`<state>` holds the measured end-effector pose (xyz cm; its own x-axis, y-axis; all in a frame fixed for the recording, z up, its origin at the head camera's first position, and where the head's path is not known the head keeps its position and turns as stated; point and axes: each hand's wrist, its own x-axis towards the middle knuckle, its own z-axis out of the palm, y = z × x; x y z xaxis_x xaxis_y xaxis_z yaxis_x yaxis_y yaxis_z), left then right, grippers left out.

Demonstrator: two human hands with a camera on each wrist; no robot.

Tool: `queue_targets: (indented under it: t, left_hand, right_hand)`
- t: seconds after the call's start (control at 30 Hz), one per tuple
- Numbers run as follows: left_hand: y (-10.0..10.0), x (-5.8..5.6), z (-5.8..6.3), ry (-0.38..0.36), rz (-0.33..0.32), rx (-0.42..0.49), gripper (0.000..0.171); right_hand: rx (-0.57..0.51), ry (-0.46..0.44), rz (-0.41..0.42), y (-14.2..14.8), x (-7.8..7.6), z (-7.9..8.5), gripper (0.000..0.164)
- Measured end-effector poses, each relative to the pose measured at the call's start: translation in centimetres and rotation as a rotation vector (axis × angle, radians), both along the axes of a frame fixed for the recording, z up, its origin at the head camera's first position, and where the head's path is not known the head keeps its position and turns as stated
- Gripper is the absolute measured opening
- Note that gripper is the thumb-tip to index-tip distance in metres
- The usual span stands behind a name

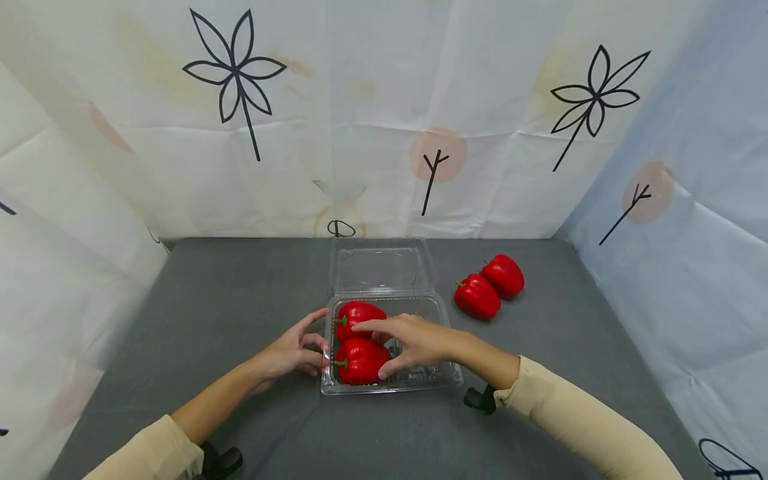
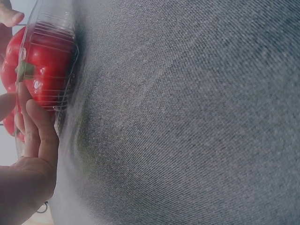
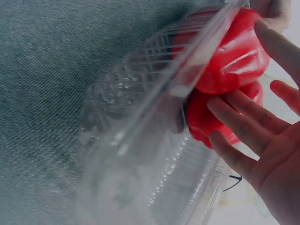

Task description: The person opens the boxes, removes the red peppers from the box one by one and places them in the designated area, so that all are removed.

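Two red bell peppers with green stems lie in the left half of a clear plastic clamshell box (image 1: 420, 380). The rear pepper (image 1: 358, 312) sits behind the front pepper (image 1: 360, 363). My left hand (image 1: 291, 353) touches the box's left side, its fingers stretched along the wall in the left wrist view. Over the two peppers reaches my right hand (image 1: 420, 340), thumb near the front pepper and fingers spread. In the right wrist view, extended fingertips rest against or very close to the rear pepper (image 3: 201, 117); exact contact is hard to tell.
The box's hinged lid (image 1: 382, 263) lies back, away from me. Two more red bell peppers, a nearer one (image 1: 477, 297) and a farther one (image 1: 504, 276), lie right of the box on the grey cloth (image 1: 252, 280). Patterned curtains (image 1: 372, 120) stand behind and at both sides.
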<state>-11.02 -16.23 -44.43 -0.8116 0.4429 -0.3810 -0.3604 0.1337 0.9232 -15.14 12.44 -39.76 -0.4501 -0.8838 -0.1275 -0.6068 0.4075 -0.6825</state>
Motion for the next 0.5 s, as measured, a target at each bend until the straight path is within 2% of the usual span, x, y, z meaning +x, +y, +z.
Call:
queue_targets:
  t: [0.5]
  left_hand:
    - [-0.1,0.1,-0.1,-0.009,0.004,0.015,0.088]
  right_hand:
    - [0.121,0.123,0.004,-1.4,0.0,-0.2,0.077]
